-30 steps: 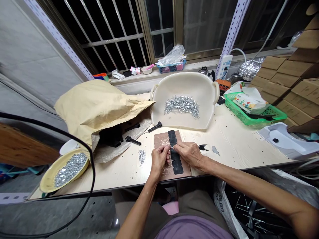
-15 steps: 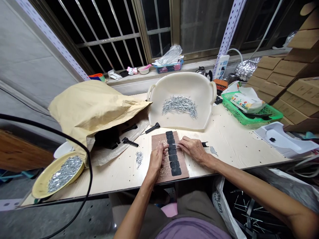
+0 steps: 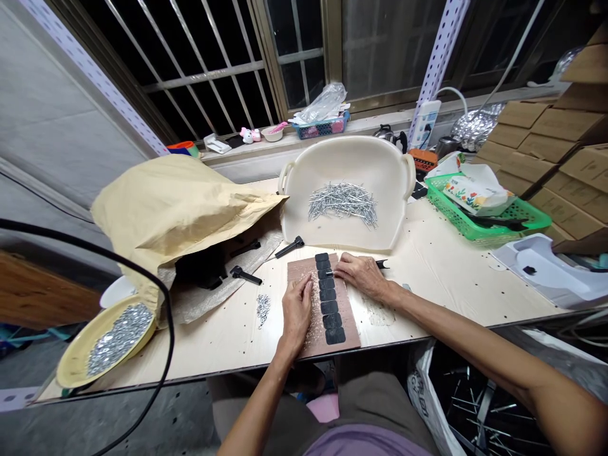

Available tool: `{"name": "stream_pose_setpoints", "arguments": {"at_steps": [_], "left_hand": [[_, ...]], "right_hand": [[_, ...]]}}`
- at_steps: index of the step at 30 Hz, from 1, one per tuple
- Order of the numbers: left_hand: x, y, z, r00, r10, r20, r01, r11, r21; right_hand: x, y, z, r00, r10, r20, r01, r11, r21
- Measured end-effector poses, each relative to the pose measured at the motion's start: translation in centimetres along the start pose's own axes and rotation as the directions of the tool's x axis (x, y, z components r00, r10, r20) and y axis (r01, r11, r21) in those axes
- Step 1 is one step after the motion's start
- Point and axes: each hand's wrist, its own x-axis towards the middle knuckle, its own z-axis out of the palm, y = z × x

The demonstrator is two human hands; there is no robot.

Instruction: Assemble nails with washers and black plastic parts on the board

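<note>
My right hand [image 3: 361,277] is closed around a black plastic piece [image 3: 382,264] whose forked end sticks out past the knuckles. A short bright metal tip [image 3: 329,273] shows at its fingertips, over a row of black rounded pads [image 3: 329,307]. The pads lie on a brown board [image 3: 349,326] sprinkled with pale crumbs. On the board's left part rests my left hand [image 3: 297,310], thumb and fingers pinched together; anything between them is too small to make out. Left of it lie a small heap of shiny metal bits [image 3: 263,309] and two black plastic handles [image 3: 246,275] [image 3: 289,247].
A cream tub [image 3: 342,234] with many metal pins stands behind the board. At left are a paper sack [image 3: 175,196] and a yellow bowl [image 3: 71,367] of metal bits. A green basket [image 3: 479,234] and white plastic tray [image 3: 546,266] stand right. A black cable [image 3: 168,316] crosses in front.
My left fingertips have drawn back left, away from the pads and the metal tip. My right hand has shifted slightly left and up, still holding the black piece.
</note>
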Motion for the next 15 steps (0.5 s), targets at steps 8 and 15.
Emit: {"name": "stream_pose_setpoints", "arguments": {"at_steps": [8, 15], "left_hand": [[0.0, -0.1, 0.1, 1.000, 0.003, -0.028, -0.003, 1.000, -0.014], [0.0, 0.0, 0.2, 0.999, -0.027, -0.018, 0.027, 1.000, 0.006]], "right_hand": [[1.1, 1.5, 1.1, 0.996, -0.085, -0.002, 0.085, 0.996, 0.017], [1.4, 1.6, 0.6, 0.991, -0.134, -0.032, 0.135, 0.990, 0.038]]}}
